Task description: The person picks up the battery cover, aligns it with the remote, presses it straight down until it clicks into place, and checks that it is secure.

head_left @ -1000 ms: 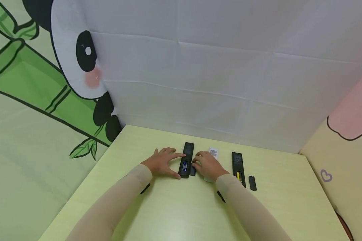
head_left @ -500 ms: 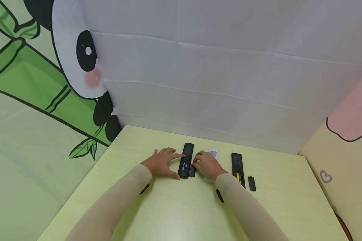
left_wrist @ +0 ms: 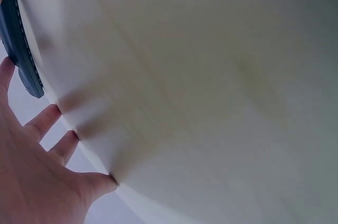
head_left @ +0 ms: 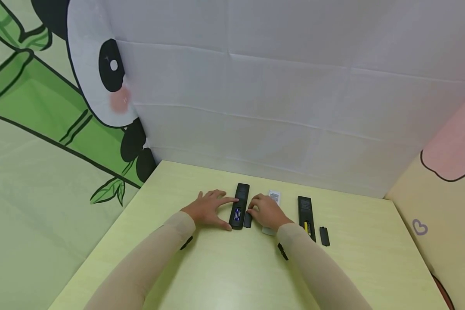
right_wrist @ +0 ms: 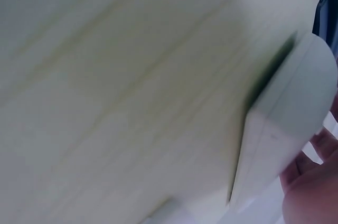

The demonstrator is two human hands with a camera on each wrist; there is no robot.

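From my end I see the black remote [head_left: 242, 202] lying back-up, so its batteries [head_left: 237, 214] show in the uncovered bay. On its left, the left hand [head_left: 209, 208] has fingers spread, index at its edge, seemingly to steady it. On its right, the right hand [head_left: 266, 212] curls its fingers at the loose cover [head_left: 248, 221], which lies just beside it, perhaps for easy reach; I cannot tell whether they pinch it. Farther right of it sits a second black remote [head_left: 305, 209]

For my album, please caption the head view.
Left fingers touch a long black remote with blue cylindrical batteries exposed, right fingers at a small black rectangular cover beside it.
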